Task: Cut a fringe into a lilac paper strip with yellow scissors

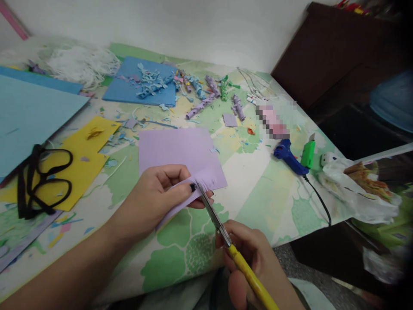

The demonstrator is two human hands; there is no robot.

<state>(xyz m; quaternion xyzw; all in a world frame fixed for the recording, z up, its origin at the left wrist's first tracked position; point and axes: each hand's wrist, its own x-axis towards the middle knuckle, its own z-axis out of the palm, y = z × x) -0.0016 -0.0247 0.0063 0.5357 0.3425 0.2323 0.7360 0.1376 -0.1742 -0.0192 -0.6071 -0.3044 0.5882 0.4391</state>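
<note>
My left hand (161, 189) pinches a strip of purple paper (180, 199) between thumb and fingers; fine slits run along its right end. Yellow-handled scissors (214, 215) are gripped in my right hand (258, 262), their blade tips at the slit edge of the strip beside my left thumb. How far the blades are apart is hard to see. Under and behind my left hand lies a larger purple sheet (177, 148) flat on the table.
Black glasses (53, 181) rest on yellow paper (87, 150) at the left. Curled paper rolls (201, 105) and scraps spread across the back near blue sheets (122, 86). To the right are a blue glue gun (288, 157), a green cutter (308, 154) and a plastic bag (348, 185).
</note>
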